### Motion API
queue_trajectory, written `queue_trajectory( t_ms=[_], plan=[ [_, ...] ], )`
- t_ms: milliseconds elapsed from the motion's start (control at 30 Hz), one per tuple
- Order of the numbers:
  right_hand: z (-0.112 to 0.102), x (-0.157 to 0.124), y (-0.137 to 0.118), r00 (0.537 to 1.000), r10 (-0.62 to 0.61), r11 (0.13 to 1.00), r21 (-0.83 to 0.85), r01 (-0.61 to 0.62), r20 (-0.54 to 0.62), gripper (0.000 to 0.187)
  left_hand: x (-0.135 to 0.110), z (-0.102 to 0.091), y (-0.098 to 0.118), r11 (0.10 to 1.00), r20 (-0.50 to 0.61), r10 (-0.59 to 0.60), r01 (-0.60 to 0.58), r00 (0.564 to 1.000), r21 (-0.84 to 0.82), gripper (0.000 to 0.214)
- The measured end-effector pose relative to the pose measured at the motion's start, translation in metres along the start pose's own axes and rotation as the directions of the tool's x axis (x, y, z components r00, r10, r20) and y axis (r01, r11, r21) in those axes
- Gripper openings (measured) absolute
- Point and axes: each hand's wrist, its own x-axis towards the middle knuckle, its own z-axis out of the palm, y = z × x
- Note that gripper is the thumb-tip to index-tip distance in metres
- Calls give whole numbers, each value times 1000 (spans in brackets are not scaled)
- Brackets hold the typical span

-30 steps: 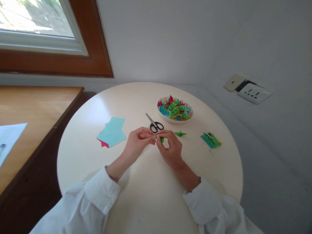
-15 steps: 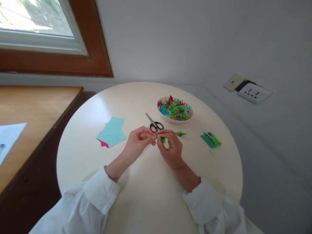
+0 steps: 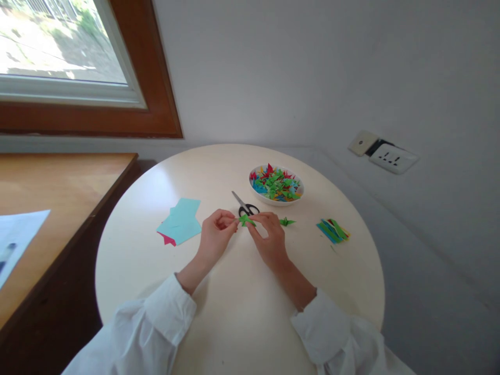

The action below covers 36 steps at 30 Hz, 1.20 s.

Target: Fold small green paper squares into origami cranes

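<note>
Between my two hands is a small green paper crane (image 3: 247, 221), held above the round table. My left hand (image 3: 216, 232) pinches its left end with thumb and forefinger. On its right side, my right hand (image 3: 269, 239) grips it between thumb and fingers. Just beyond the hands lie scissors (image 3: 245, 204) with black handles, their blades pointing away to the left. Another green paper crane (image 3: 287, 222) rests on the table, right of my right hand.
A white bowl (image 3: 276, 200) full of colourful folded cranes stands at the back. Light blue paper squares (image 3: 180, 221) overlap a red piece (image 3: 167, 239) on the left. Coloured paper strips (image 3: 333, 230) lie at the right. A wooden desk (image 3: 70, 182) stands left of the round table (image 3: 242, 323).
My hands have drawn slightly apart, and more of the green crane shows between them. The whole view has shifted, with the table lower in the picture.
</note>
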Motion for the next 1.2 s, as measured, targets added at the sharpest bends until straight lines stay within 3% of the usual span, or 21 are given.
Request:
queue_trajectory(
  t_ms=[200, 367, 533, 667, 933, 1200],
  plan=[
    [1, 0, 1, 996, 60, 995, 74, -65, 62, 8, 1, -3, -1, 998, 13, 47, -48, 999, 51, 16],
    [1, -1, 1, 997, 61, 990, 124, -68, 56, 9, 6, -9, -6, 944, 88, 230, -244, 969, 222, 18],
    [0, -2, -2, 996, 58, 974, 216, -72, 71, 10, 7, -9, -10, 974, 292, 194, -220, 937, 59, 21],
    [0, -3, -4, 991, 112, 957, 259, -127, 72, 9, 4, -8, -9, 975, 267, 212, -222, 940, 8, 15],
    [3, -6, 0, 949, 304, 896, 312, -316, 87, 7, 2, -8, -8, 940, 243, 318, -338, 917, 46, 9],
    [-1, -3, -4, 956, 273, 896, 333, -293, 106, 7, 2, -9, -2, 941, 285, 241, -296, 928, 167, 12]
  ],
)
